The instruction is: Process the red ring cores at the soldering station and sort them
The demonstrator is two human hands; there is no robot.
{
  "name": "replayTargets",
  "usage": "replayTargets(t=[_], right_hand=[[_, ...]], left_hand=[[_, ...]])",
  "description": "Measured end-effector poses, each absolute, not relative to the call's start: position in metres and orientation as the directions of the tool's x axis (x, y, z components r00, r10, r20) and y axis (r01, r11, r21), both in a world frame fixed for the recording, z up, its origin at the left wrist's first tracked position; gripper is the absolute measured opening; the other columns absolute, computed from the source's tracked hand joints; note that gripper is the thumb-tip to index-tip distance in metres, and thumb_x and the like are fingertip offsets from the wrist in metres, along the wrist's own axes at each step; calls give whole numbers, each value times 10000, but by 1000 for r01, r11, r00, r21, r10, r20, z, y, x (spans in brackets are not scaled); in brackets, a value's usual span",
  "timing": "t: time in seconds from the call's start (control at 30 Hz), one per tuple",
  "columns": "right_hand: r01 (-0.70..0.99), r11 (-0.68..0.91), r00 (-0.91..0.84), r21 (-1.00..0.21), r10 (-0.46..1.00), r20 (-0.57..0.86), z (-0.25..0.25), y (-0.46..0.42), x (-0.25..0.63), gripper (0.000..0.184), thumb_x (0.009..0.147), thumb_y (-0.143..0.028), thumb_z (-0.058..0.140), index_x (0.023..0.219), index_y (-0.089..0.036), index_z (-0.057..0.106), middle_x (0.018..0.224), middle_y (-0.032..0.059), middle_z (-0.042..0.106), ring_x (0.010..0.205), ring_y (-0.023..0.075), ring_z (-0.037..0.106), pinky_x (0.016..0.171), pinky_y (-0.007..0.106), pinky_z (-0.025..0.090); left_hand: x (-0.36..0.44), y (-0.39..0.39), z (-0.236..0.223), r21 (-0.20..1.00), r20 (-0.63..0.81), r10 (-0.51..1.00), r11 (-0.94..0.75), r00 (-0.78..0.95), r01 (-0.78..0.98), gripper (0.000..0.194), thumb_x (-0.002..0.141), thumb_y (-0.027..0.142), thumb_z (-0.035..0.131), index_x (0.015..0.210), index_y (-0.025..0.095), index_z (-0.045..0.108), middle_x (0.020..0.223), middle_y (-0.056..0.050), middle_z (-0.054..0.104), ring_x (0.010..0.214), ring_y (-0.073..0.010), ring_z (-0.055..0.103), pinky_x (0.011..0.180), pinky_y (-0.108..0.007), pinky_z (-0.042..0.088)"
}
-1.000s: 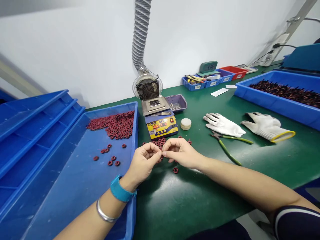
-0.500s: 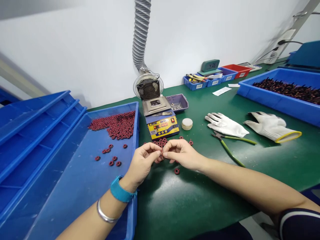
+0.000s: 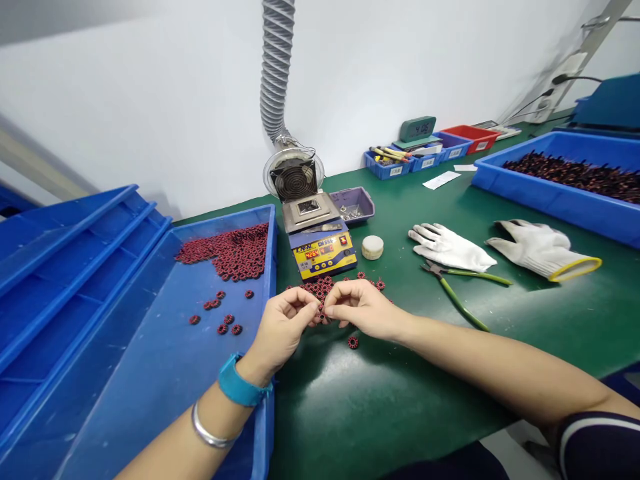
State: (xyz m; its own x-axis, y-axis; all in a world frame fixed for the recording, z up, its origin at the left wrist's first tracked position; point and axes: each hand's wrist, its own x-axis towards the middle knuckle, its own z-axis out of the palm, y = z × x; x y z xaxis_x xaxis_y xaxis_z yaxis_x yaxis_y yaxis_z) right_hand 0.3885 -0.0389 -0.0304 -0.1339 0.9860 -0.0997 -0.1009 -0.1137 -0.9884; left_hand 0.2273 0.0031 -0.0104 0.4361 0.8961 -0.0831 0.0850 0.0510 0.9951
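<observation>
My left hand [image 3: 291, 320] and my right hand [image 3: 364, 309] meet fingertip to fingertip above the green bench. Both are closed in a pinch on a small red-and-black wound ring coil [image 3: 323, 316], which the fingers largely cover. More ring coils [image 3: 320, 288] lie in a loose pile just behind my fingers. One single coil [image 3: 353, 342] rests on the bench in front of my right hand. Left of my hands, a blue tray [image 3: 165, 360] holds a dense heap of coils [image 3: 240, 253] at its far end and several scattered ones.
Behind the pile stands a yellow-and-blue solder pot [image 3: 325, 257] under a fume hose [image 3: 277, 73]. A purple tray [image 3: 367, 207] and a round white tin [image 3: 373, 248] are beside it. Green-handled cutters [image 3: 457, 300] and white gloves [image 3: 450, 248] lie to the right, before another blue tray [image 3: 560, 200].
My hands stay together in nearly the same pose, fingertips shifting slightly around the coil. The whole view has moved a little, and the solder pot's display digits differ.
</observation>
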Motion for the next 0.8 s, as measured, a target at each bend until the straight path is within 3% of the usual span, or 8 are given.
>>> replayTargets(t=[0.17,0.37,0.63,0.73,0.8], right_hand=[[-86,-108,-144,-990,985,-94,-30,-40,389,169,684,-296,669,690,-143,596,644,4,633,589,90,560,552,217,439],[-69,-56,-143,-996,989,-45,-33,-40,390,122,683,-258,648,661,-149,599,626,-1,628,569,87,537,542,220,415],[-22,-20,-118,-1000,993,-17,-36,-39,390,72,659,-212,598,627,-147,599,609,-7,621,540,77,509,528,215,399],[-62,-57,-84,-996,995,-52,-33,-40,389,84,666,-229,606,645,-149,593,635,7,642,576,94,564,528,212,411],[-90,-82,-53,-993,996,-77,-31,-40,388,104,669,-248,628,673,-148,597,655,11,647,599,103,588,547,218,437]], left_hand=[[227,3,-11,991,-121,904,87,410,101,234,594,295,771,713,131,653,581,-3,648,511,-100,583,511,-198,464],[226,3,-9,986,-58,893,-17,447,163,199,620,300,739,604,139,623,520,6,601,475,-87,519,477,-194,425],[225,-2,-8,874,182,930,-302,320,381,64,622,196,664,581,153,638,527,9,606,479,-95,509,483,-200,413],[221,5,-5,927,174,962,-231,209,294,107,636,245,684,626,155,627,551,5,619,501,-108,552,514,-211,459],[219,7,-5,967,76,964,-134,256,219,178,634,288,718,701,146,634,590,-10,645,539,-127,596,545,-227,493]])
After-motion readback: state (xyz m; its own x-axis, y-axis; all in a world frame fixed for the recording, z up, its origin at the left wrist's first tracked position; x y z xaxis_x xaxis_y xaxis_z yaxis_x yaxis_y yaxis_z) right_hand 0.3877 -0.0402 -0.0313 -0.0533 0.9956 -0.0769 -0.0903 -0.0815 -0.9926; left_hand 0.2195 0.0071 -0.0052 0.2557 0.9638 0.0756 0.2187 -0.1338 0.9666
